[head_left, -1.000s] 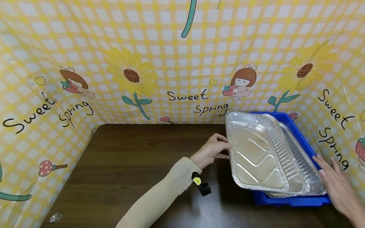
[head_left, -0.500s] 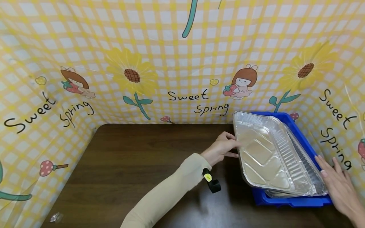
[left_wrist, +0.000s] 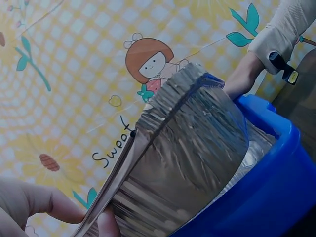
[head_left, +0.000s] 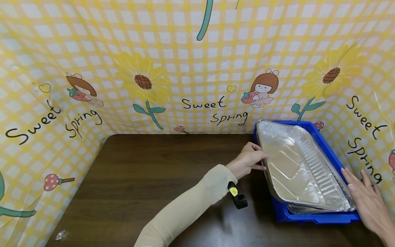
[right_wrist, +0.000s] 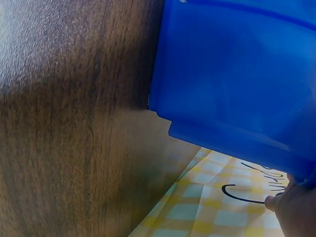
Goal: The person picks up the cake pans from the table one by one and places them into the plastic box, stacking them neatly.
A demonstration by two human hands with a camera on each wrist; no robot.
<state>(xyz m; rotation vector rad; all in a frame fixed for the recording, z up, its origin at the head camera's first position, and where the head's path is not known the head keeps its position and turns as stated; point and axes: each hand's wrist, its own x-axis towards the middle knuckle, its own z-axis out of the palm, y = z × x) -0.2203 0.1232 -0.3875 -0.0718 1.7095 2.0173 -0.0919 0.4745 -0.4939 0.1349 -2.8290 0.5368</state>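
A shiny foil tray lies tilted over a blue plastic bin, its left edge raised. My left hand pinches that raised rim between thumb and fingers; the left wrist view shows the pinch and the tray's ribbed outer wall. Under the tray, the edge of more foil shows inside the bin; how many trays lie there is hidden. At the bin's right side my right hand rests against the rim with extended fingers. The right wrist view mostly holds the bin's outer wall.
The bin stands at the right end of a dark wooden table. A yellow checked cloth with printed flowers hangs around the back and sides. Near the table's front left lies a small crumpled clear scrap.
My left hand has moved right, carrying the foil tray's left side farther over the bin. The bin's back left corner now shows beside the tray. My right hand has stayed nearly still.
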